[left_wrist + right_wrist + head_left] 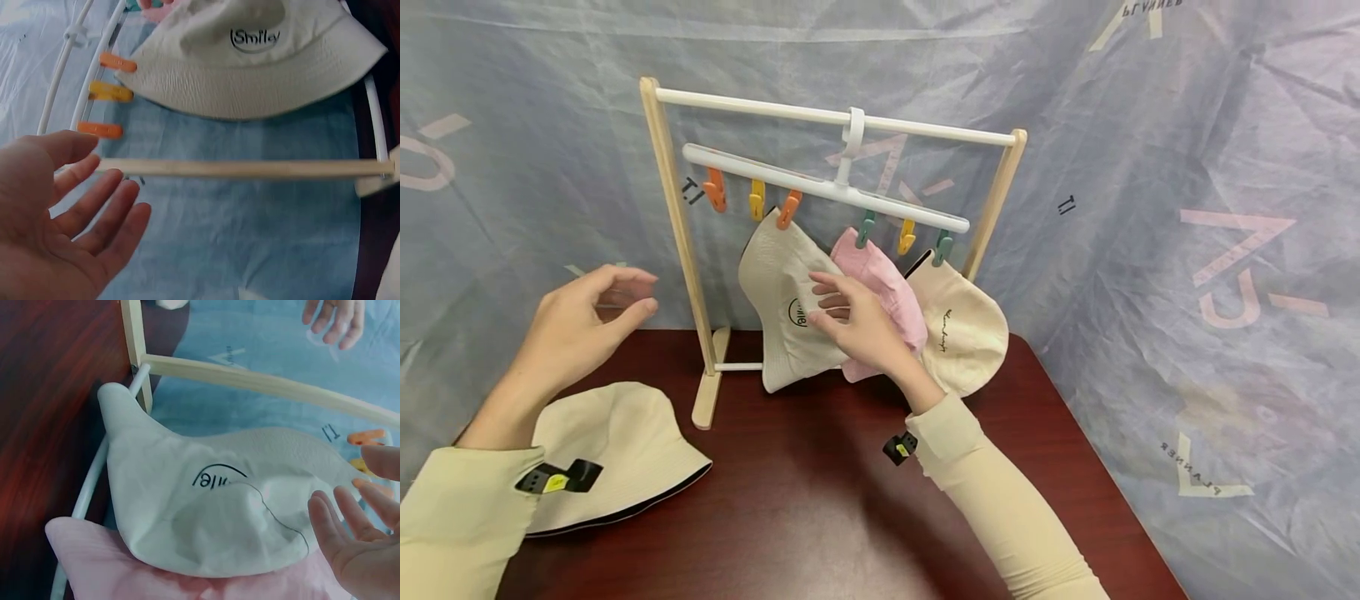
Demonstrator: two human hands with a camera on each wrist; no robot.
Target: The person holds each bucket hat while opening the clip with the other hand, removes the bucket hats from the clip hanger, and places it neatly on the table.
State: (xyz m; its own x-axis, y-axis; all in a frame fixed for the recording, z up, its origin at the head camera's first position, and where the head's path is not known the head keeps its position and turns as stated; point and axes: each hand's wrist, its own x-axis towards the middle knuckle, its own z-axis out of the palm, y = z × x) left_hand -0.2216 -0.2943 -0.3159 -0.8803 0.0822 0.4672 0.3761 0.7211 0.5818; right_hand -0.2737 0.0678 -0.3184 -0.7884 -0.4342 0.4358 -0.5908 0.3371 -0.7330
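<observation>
My left hand [583,321] is held in the air left of the wooden rack, fingers loosely bent with nothing in them. Below it on the table lies a cream bucket hat [617,442] with a dark underside. In front of the hanging off-white bucket hat [782,283] is my right hand [861,321], fingers spread and holding nothing. That hat, lettered "Smile" in the left wrist view, hangs by an orange clip [788,210]. Behind my right hand a pink hat [887,287] hangs from a green clip [865,230]. A cream hat [970,333] hangs at the right from another green clip [943,248].
The wooden rack [677,208] stands at the back of the dark red table [790,508]. A white clip hanger [820,185] hooks over its top bar. Free clips are orange [715,190], yellow [757,200] and yellow [907,237]. A grey printed sheet [1150,250] hangs behind.
</observation>
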